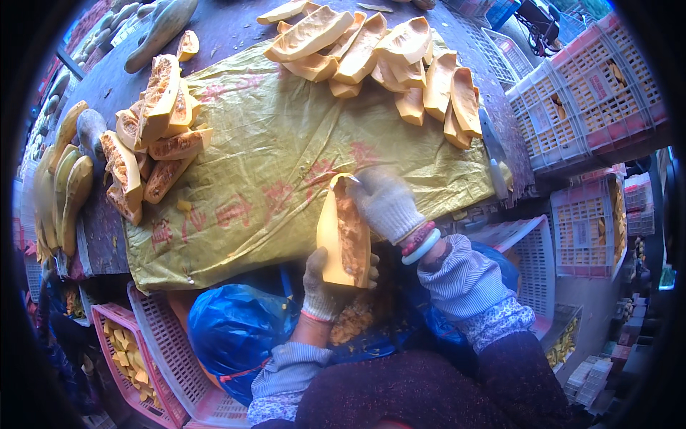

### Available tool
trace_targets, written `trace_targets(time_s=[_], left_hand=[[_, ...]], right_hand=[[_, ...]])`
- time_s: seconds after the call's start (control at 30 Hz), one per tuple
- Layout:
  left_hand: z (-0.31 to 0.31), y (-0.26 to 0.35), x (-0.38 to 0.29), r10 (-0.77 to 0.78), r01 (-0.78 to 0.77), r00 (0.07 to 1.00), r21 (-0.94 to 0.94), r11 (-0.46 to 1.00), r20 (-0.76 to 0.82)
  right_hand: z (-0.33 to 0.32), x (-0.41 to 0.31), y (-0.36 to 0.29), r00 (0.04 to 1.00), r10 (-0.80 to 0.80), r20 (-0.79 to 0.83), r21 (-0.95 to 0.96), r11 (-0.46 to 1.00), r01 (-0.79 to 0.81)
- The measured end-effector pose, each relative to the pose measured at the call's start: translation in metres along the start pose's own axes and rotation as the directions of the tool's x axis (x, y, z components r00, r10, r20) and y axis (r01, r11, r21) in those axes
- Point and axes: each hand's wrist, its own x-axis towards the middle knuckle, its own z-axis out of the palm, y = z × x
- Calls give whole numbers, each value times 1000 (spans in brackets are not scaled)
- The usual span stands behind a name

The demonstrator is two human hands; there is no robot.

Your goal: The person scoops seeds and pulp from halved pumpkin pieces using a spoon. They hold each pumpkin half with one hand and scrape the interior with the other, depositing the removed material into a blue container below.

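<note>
My left hand [320,289], in a knit glove, grips the lower end of a halved squash piece [333,236], held upright with its fibrous, seedy hollow facing right. My gloved right hand [385,201] is closed at the top right of the piece; a bit of metal shows at its fingertips, the rest of that tool being hidden. Scooped-out squash pieces [360,51] are heaped at the far side of a yellow woven sack [257,145]. Pieces with pulp still inside [158,102] form a pile on the left. Loose orange pulp [351,322] lies below my hands.
A knife [493,155] rests at the table's right edge. Whole squashes [77,187] stand at the left edge. Plastic crates [177,354] flank my knees, one holding cut chunks [127,356]. More stacked crates [589,88] stand to the right.
</note>
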Motion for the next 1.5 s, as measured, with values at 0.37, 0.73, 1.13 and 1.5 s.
trace_targets(time_s=[0.37, 0.73, 1.13, 1.5], left_hand=[[-3, 6, 0, -29, 26, 998, 59, 998, 54], [-24, 8, -21, 117, -77, 985, 280, 957, -128], [34, 18, -18, 310, -86, 943, 809, 582, -122], [1, 38, -34, 223, -231, 973, 391, 891, 65]], right_hand=[[-30, -35, -2, 966, -257, 32, -6, 966, 257], [-33, -78, -19, 959, -282, -8, 201, 939, 278], [-72, -51, -30, 833, -385, -398, 88, 887, 452], [-77, -57, -17, 854, -302, -423, 290, 848, 443]])
